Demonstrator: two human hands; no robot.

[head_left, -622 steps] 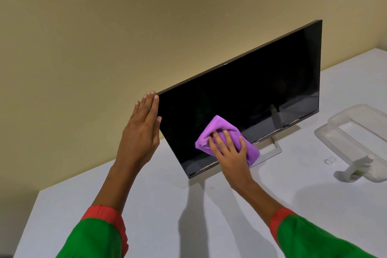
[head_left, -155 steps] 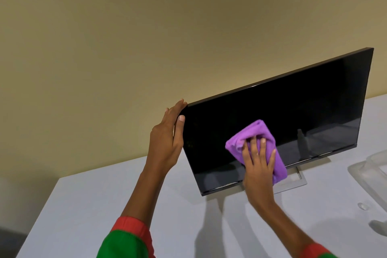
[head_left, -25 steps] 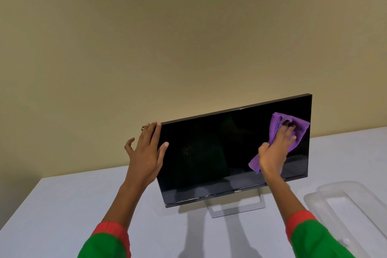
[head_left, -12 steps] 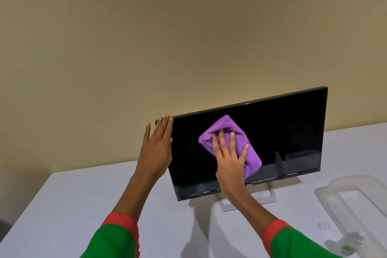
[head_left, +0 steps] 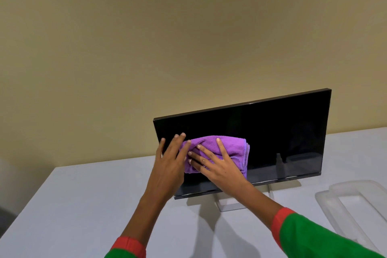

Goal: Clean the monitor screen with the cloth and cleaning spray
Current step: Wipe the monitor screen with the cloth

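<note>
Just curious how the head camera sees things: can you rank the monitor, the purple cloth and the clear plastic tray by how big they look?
1. monitor
2. clear plastic tray, partly cut off by the frame
3. purple cloth, partly covered by hands

No text, label or brand can be read on anything.

Monitor (head_left: pixel 272 132) screen plain glossy black with a thin dark bezel and a silver-grey strip along its bottom edge; stand (head_left: pixel 230 205) silver-white. Cloth (head_left: pixel 228 146) solid bright purple, fine nubbly weave, no print. Table (head_left: pixel 83 205) plain pale grey-white, wall (head_left: pixel 146 37) flat tan-beige, tray (head_left: pixel 356 205) at the table's right edge clear, frosted and colourless; both sleeves (head_left: pixel 314 241) solid green with red cuffs, no pattern.
</note>
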